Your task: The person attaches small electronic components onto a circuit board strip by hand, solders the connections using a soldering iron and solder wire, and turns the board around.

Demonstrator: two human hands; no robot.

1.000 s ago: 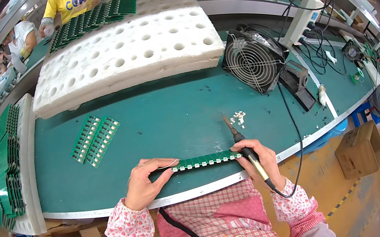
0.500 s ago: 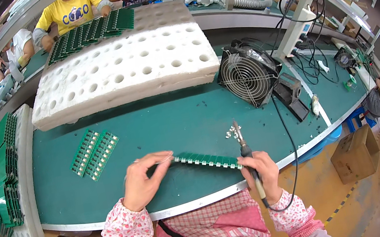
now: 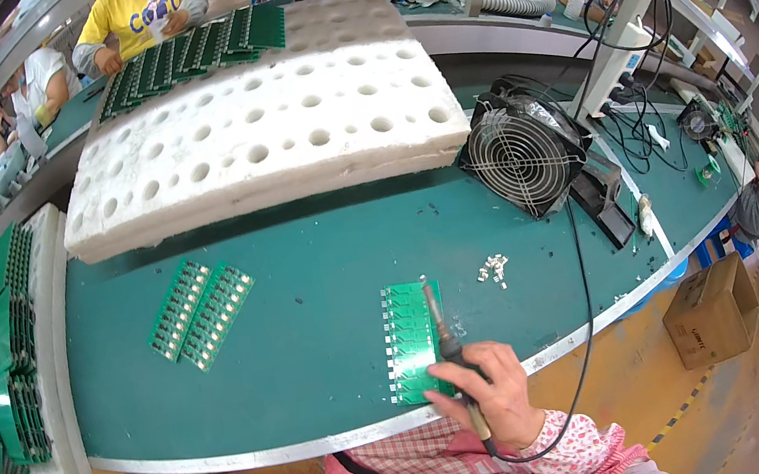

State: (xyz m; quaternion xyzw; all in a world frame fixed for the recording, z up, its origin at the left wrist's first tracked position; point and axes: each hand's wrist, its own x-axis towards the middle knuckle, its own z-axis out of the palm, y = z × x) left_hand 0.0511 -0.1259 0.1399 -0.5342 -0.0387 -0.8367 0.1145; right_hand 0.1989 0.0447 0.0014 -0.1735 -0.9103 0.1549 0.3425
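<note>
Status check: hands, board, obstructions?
Right hand gripping soldering iron; left hand out of view. Green circuit board lying on green tabletop. Iron covers part of board's right edge; white parts loose nearby.

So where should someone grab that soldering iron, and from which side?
Probably by the thick handle, from the near right, as the right hand does: the slim metal tip, perhaps hot, points toward the far side over the green board, while the cable leaves the near end.
</note>
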